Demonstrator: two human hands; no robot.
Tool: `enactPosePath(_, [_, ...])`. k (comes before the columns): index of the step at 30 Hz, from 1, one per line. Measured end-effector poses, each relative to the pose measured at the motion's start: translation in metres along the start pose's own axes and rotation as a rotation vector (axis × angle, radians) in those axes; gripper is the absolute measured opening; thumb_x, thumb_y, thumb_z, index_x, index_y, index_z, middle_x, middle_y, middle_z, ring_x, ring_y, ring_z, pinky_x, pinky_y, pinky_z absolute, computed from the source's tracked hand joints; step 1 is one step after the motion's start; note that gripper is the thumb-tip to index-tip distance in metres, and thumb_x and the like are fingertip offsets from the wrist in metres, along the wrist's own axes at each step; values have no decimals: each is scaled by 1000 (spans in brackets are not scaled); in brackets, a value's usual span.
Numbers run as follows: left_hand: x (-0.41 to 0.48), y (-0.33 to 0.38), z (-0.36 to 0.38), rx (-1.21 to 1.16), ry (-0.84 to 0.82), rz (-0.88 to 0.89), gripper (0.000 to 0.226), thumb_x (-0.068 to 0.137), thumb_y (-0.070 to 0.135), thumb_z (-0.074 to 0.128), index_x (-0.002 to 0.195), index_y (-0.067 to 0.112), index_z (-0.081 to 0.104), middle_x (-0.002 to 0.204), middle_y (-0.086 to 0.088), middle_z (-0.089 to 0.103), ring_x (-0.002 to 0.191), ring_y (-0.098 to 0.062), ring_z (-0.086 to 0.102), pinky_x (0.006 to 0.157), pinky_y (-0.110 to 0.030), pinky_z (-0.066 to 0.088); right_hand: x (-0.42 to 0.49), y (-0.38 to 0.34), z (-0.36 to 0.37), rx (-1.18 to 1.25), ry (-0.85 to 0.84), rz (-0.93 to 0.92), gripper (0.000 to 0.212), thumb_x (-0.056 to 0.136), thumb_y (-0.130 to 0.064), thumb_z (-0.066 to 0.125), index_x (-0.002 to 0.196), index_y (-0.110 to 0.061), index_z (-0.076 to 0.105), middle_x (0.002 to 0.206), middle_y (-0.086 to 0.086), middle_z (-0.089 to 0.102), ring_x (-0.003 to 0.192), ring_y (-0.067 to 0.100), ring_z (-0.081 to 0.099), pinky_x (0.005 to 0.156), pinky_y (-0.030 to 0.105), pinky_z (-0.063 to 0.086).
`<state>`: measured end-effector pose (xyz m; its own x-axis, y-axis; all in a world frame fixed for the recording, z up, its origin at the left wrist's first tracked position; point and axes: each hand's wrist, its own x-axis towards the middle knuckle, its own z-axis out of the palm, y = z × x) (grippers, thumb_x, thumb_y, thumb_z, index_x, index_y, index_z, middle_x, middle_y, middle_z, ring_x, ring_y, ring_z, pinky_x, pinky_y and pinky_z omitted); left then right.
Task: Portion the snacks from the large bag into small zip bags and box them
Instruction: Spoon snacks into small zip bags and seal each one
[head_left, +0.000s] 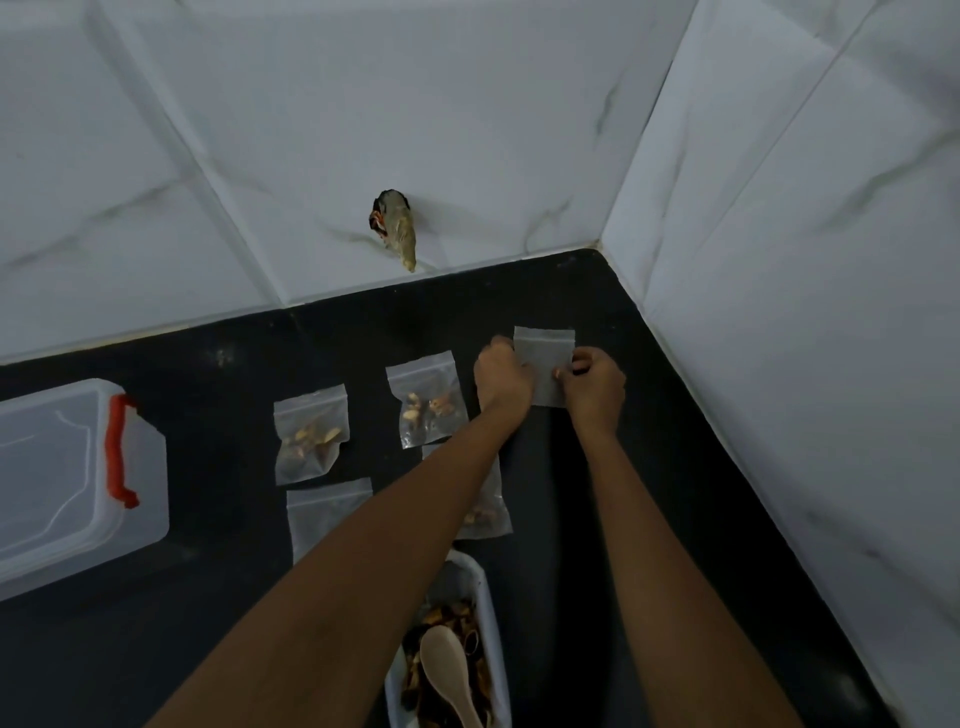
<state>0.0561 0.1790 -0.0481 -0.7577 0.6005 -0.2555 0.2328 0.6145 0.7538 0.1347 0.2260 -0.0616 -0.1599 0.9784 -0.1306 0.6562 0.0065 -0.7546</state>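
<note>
The left hand (501, 376) and right hand (596, 383) each pinch one side of an empty zip bag (540, 358). Pulling its top wide open should keep snacks (441, 616) from spilling.

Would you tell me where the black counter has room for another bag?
Free: between the clear plastic box with red latch and the small clear zip bags; beside the white tiled right wall. Crowded: around bags and white snack tray.
</note>
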Motion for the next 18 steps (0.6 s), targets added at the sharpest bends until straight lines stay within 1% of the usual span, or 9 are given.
enactPosePath(4, [0, 2, -5, -41, -9, -18, 24, 90, 3, 51, 113, 3, 57, 116, -14, 61, 107, -25, 58, 86, -30, 46, -1, -5, -4, -7, 1, 69, 23, 83, -8, 63, 106, -11, 63, 106, 6, 64, 94, 18, 61, 84, 33, 50])
enactPosePath(6, [-2, 1, -5, -95, -11, -28, 24, 87, 1, 53, 110, 3, 59, 112, -13, 62, 105, -24, 59, 86, -30, 48, -2, -6, -6, 8, -18, 87, 23, 84, -7, 61, 107, -11, 64, 108, 7, 64, 94, 18, 62, 82, 32, 51])
enactPosePath(8, [-5, 1, -8, -160, -9, -45, 23, 85, -1, 54, 106, 4, 59, 107, -13, 64, 101, -23, 61, 87, -33, 50, -5, -7, -11, 68, -44, 107, 24, 84, -6, 61, 108, -10, 64, 107, 8, 64, 91, 16, 61, 79, 28, 50])
enactPosePath(10, [-12, 1, -14, -223, -14, -58, 22, 84, -3, 54, 104, 6, 59, 105, -10, 64, 98, -20, 61, 86, -32, 51, -12, -9, -18, 152, -57, 131, 24, 84, -6, 62, 108, -10, 63, 107, 8, 64, 88, 13, 59, 76, 24, 49])
enactPosePath(13, [-27, 2, -26, -325, -28, -43, 25, 84, -5, 54, 105, 7, 58, 105, -9, 62, 90, -13, 55, 72, -21, 48, -29, -14, -30, 260, -61, 133, 25, 83, -5, 63, 109, -9, 62, 105, 7, 63, 88, 12, 58, 77, 24, 49])
enactPosePath(14, [-34, 2, -32, -361, -33, -39, 25, 84, -5, 54, 106, 7, 58, 105, -9, 62, 89, -12, 54, 67, -17, 46, -37, -16, -36, 291, -65, 132, 26, 83, -5, 63, 109, -9, 62, 104, 6, 63, 89, 11, 58, 76, 23, 49])
enactPosePath(15, [-42, 2, -38, -391, -37, -38, 25, 84, -4, 54, 106, 8, 57, 106, -9, 62, 89, -12, 54, 65, -15, 44, -46, -18, -41, 322, -73, 130, 26, 83, -5, 63, 109, -9, 62, 104, 5, 63, 89, 11, 58, 75, 22, 48])
enactPosePath(16, [-49, 1, -44, -415, -42, -40, 24, 85, -2, 54, 108, 8, 56, 107, -8, 61, 91, -14, 55, 67, -17, 46, -54, -21, -45, 353, -83, 131, 27, 83, -5, 63, 109, -9, 62, 103, 4, 62, 90, 11, 58, 74, 21, 47])
enactPosePath(18, [-69, -4, -57, -458, -58, -44, 24, 87, 3, 55, 109, 10, 53, 107, -7, 59, 98, -18, 57, 78, -27, 51, -75, -25, -55, 406, -112, 132, 28, 82, -5, 63, 109, -11, 61, 103, 2, 61, 93, 11, 58, 73, 20, 48])
